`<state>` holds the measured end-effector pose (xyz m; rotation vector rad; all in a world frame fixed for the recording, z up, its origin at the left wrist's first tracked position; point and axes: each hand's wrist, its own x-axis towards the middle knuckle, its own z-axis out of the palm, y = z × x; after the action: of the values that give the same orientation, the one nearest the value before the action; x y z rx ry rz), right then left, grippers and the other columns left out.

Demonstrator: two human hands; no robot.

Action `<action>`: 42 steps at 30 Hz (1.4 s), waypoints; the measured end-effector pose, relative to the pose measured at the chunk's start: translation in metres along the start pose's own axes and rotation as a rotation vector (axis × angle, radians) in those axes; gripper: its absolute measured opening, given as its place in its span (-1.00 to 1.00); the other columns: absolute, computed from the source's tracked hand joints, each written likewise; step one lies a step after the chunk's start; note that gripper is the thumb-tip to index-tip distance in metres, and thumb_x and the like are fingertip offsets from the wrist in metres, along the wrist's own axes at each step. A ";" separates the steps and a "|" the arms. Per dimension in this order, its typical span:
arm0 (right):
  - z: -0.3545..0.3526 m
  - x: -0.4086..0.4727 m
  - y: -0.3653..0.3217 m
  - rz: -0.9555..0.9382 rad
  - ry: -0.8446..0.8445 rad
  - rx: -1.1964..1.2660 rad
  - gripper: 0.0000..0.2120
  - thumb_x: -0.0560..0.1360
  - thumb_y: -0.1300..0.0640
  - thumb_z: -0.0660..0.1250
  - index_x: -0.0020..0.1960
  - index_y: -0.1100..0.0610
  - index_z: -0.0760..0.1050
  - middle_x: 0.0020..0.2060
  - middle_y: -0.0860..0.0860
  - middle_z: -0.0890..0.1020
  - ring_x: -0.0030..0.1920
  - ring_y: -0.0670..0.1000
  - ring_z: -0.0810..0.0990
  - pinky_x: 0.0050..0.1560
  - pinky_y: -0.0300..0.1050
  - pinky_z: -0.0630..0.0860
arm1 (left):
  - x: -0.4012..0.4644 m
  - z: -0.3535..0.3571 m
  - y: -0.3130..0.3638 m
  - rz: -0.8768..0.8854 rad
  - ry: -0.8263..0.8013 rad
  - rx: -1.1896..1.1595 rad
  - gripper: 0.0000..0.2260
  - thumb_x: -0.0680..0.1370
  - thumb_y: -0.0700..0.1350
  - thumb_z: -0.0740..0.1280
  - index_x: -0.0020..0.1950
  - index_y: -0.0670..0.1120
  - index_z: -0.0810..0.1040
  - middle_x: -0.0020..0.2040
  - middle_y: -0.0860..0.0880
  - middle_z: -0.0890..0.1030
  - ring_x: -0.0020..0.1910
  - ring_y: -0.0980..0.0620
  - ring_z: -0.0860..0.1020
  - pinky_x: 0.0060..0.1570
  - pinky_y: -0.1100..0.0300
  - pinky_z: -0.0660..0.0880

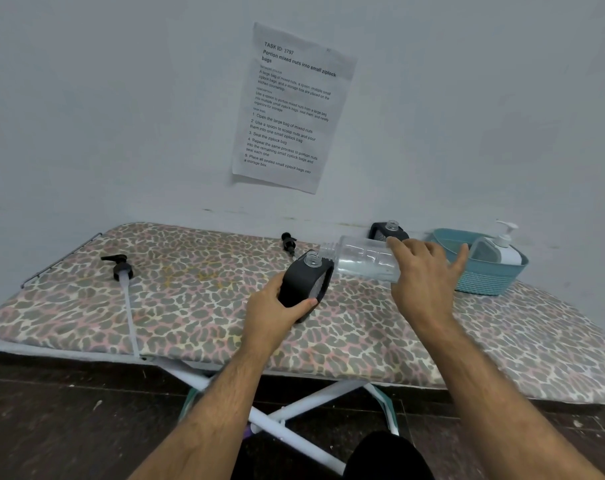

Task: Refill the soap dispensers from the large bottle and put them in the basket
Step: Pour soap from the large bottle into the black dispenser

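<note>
Left hand (277, 311) grips black dispenser (304, 284), tilted, near ironing board (190, 306) middle. Right hand (424, 275) curled round large bottle (360, 258), held on its side, mouth just beside dispenser's open neck. Basket (488, 275) at far right edge holds white pump bottle (505, 251).

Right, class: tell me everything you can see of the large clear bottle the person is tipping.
The large clear bottle looks like transparent plastic, ribbed, with an uncapped threaded neck. It lies almost level in the air, liquid pooled along its lower side. The right hand grips its base end. Its mouth points left, close above the open neck of the black dispenser that the left hand holds tilted on the board. No stream shows.
</note>
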<state>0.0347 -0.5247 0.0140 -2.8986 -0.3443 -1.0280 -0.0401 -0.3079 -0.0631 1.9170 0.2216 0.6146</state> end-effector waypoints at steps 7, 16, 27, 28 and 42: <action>0.001 0.004 0.002 -0.025 0.007 -0.025 -0.32 0.31 0.32 0.50 0.36 -0.09 0.47 0.20 -0.01 0.62 0.24 0.14 0.51 0.42 0.49 0.03 | 0.001 0.000 -0.001 0.000 -0.005 -0.003 -0.48 0.40 0.00 0.57 0.33 0.05 0.53 0.01 0.24 0.61 -0.09 0.48 0.49 -0.16 0.61 0.41; 0.001 0.004 0.001 -0.027 0.013 -0.020 -0.34 0.30 0.33 0.49 0.34 -0.08 0.49 0.18 0.00 0.62 0.23 0.15 0.51 0.41 0.48 0.03 | 0.002 0.001 -0.002 -0.006 -0.002 -0.001 -0.50 0.41 -0.01 0.56 0.32 0.04 0.54 -0.04 0.30 0.58 -0.09 0.48 0.50 -0.18 0.61 0.41; 0.002 0.004 0.001 -0.029 0.027 -0.013 -0.35 0.33 0.33 0.48 0.35 -0.07 0.48 0.20 0.01 0.62 0.24 0.16 0.51 0.41 0.45 0.02 | 0.001 0.000 -0.003 -0.005 0.002 -0.027 -0.54 0.43 -0.03 0.55 0.29 0.04 0.53 -0.07 0.37 0.54 -0.07 0.45 0.52 -0.20 0.60 0.41; 0.002 0.004 0.001 -0.030 0.027 -0.014 -0.35 0.33 0.32 0.48 0.35 -0.08 0.48 0.20 0.01 0.62 0.24 0.16 0.51 0.41 0.45 0.01 | 0.002 0.000 -0.003 -0.005 0.002 -0.028 -0.55 0.43 -0.03 0.55 0.29 0.04 0.53 -0.07 0.37 0.53 -0.07 0.44 0.52 -0.21 0.60 0.40; 0.002 0.005 0.000 -0.031 0.018 -0.020 -0.35 0.34 0.30 0.49 0.36 -0.09 0.46 0.21 -0.01 0.61 0.24 0.14 0.51 0.41 0.45 0.02 | 0.005 0.001 -0.006 -0.010 -0.018 -0.018 -0.53 0.46 -0.07 0.51 0.34 0.00 0.51 -0.06 0.34 0.52 -0.13 0.50 0.47 -0.20 0.60 0.40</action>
<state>0.0393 -0.5240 0.0157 -2.9088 -0.3814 -1.0679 -0.0348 -0.3044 -0.0669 1.9022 0.2138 0.5904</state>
